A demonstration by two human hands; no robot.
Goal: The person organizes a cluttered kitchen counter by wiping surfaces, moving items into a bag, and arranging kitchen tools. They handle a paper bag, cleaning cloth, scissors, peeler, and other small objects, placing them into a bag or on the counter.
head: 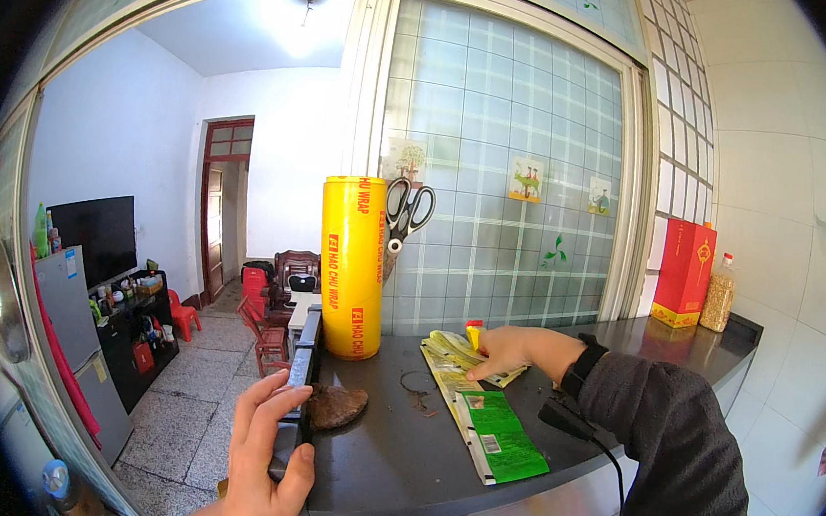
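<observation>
My left hand (268,444) is at the left end of the dark countertop (394,470), fingers apart and holding nothing. Its fingertips lie near a dark raised edge strip (303,355) and a flat brown piece (337,408), whose kind I cannot tell. My right hand (516,347) reaches over several yellow-green plastic packets (448,360), its thumb on them. At its knuckles shows a small red and yellow item (475,333), mostly covered. Whether the fingers grip anything is hidden. Below the hand lies a bright green printed packet (504,439), flat on the counter.
A yellow cling-wrap roll (351,275) stands upright at the back left, black-handled scissors (405,217) beside it. A red gift box (680,274) and a bottle of pale grains (719,296) stand far right. A black cable (617,490) hangs over the front edge.
</observation>
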